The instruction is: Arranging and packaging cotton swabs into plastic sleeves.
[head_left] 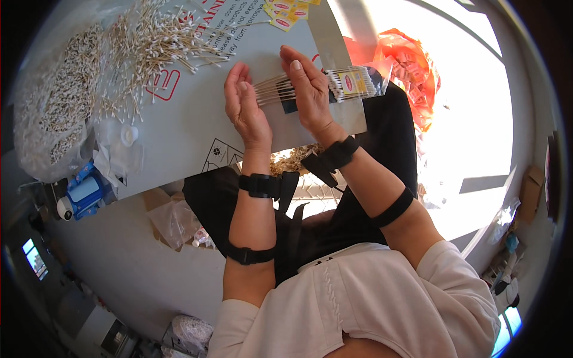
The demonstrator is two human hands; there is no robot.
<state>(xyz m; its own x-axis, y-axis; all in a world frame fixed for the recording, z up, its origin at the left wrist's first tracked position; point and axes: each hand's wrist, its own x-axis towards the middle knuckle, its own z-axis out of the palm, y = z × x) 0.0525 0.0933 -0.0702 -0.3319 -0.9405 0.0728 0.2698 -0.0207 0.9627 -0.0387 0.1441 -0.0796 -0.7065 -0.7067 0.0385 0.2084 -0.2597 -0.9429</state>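
— Two hands are up over the pale grey cardboard sheet that covers the counter. What sits between them?

— A thin bundle of wooden-stemmed cotton swabs, stems lying side by side. The left hand stands flat, fingers straight and together, palm pressed against the near ends of the stems. The right hand lies over the bundle with fingers extended, holding it from the other side.

— And the far ends?

— They reach into a small clear plastic packet with a yellow label, just past the right hand's knuckles, already filled with white tips.

— What else is on the sheet?

— Toward its far left corner, a loose, scattered heap of the same wooden swabs, criss-crossed like straw. Left of that, off the sheet's edge, a large transparent bag packed with white-tipped swabs. At the far edge lie small yellow labels. Beyond the right edge, a crumpled orange plastic bag glows in sunlight.

— The wrists?

— Black fabric straps wrap both wrists and forearms.
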